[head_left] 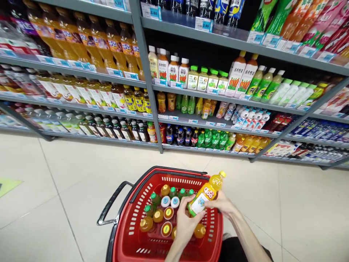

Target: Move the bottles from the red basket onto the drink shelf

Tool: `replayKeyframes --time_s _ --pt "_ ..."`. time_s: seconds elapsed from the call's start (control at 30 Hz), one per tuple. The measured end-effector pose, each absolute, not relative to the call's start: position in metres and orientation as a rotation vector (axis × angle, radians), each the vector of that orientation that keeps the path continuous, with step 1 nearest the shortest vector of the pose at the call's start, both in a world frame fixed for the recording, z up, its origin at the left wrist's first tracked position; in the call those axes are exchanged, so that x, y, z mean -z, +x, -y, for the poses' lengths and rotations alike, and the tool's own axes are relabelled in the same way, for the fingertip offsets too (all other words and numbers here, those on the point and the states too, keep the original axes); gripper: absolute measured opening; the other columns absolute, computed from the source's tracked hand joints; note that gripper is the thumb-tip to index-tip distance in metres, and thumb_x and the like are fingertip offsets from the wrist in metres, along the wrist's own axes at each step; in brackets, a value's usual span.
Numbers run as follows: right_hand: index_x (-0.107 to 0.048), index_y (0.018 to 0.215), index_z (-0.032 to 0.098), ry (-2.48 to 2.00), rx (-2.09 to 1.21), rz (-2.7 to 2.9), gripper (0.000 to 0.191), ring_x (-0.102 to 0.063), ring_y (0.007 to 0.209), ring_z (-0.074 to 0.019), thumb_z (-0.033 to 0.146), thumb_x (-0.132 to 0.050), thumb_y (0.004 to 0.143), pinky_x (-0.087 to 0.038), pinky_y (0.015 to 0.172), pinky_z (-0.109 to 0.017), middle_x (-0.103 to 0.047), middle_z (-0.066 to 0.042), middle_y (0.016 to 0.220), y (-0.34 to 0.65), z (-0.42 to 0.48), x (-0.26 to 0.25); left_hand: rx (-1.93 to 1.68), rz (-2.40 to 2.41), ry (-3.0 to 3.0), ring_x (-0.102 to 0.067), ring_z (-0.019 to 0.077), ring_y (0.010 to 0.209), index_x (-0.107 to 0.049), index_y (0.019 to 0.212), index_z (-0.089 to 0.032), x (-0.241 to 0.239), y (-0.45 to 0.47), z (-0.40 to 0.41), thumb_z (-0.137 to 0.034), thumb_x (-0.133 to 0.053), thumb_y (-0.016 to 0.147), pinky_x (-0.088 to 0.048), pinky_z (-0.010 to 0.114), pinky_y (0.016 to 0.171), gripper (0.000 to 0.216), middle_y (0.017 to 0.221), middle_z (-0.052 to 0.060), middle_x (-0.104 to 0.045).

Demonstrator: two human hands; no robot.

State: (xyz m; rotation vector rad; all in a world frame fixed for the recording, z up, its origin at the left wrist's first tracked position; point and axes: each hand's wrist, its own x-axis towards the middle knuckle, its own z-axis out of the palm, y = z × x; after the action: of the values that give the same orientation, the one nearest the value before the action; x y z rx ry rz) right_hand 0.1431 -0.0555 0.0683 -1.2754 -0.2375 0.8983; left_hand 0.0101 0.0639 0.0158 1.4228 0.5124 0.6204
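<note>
A Qoo juice bottle (206, 194), yellow-orange with a yellow cap, is held tilted above the right side of a red shopping basket (124, 238). My left hand (185, 218) is closed round its lower end, with fingers behind and thumb in front. My right hand (222, 203) grips the bottle from the right, below the shoulder. Inside the basket stand several bottles: green-capped ones (155, 198), orange ones (146, 223), two white-capped ones (165, 201) and some with yellow-and-brown round lids (166, 229). My hands and the held bottle hide part of the contents.
Drink shelves (234, 92) run across the far side, filled with rows of bottles and price tags. Another Qoo-like bottle (206, 109) stands on a lower middle shelf. The basket's black handle (116, 198) leans out to the left. Pale floor tiles (73, 174) lie between basket and shelves.
</note>
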Motion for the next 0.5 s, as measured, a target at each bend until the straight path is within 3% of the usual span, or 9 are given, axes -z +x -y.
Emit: replayKeyframes --time_s 0.1,0.23,0.37,0.5 --pt "-0.074 0.100 0.014 -1.313 -0.876 0.212 0.058 -0.077 0.086 -0.0271 0.028 -0.100 0.051 -0.062 0.083 -0.040 -0.081 -0.012 0.097 0.132 0.048 -0.068 -0.593 -0.438 1.394 -0.066 0.0336 0.121 -0.067 0.122 -0.020 -0.027 0.010 -0.066 -0.036 -0.086 0.072 -0.056 0.049 0.104 0.056 0.124 0.013 -0.067" --pt "-0.073 0.102 0.017 -1.410 -0.537 0.179 0.060 -0.075 0.094 -0.0287 0.032 -0.100 0.051 -0.060 0.094 -0.046 -0.079 -0.011 0.105 0.170 0.033 -0.081 -0.503 -0.442 1.537 -0.045 0.0327 0.148 -0.051 0.150 -0.030 -0.042 0.006 -0.067 -0.033 -0.069 0.089 -0.047 0.051 0.116 0.064 0.159 0.012 -0.047" --pt "-0.068 0.103 0.020 -1.482 -0.037 0.207 0.062 -0.070 0.108 -0.0262 0.036 -0.097 0.050 -0.052 0.110 -0.050 -0.075 -0.008 0.112 0.273 -0.002 -0.104 -0.150 -0.402 1.776 -0.054 0.0337 0.141 -0.069 0.131 -0.034 -0.030 -0.008 -0.053 -0.028 -0.066 0.087 -0.040 0.055 0.122 0.045 0.144 0.009 -0.063" --pt "-0.059 0.111 0.019 -1.367 0.304 0.264 0.070 -0.065 0.113 -0.0196 0.028 -0.094 0.051 -0.049 0.113 -0.046 -0.071 -0.006 0.119 0.391 -0.056 -0.125 0.198 -0.258 1.716 -0.062 0.0288 0.129 -0.071 0.119 -0.041 -0.008 -0.028 -0.028 -0.036 -0.071 0.089 -0.053 0.047 0.109 0.030 0.139 0.003 -0.064"
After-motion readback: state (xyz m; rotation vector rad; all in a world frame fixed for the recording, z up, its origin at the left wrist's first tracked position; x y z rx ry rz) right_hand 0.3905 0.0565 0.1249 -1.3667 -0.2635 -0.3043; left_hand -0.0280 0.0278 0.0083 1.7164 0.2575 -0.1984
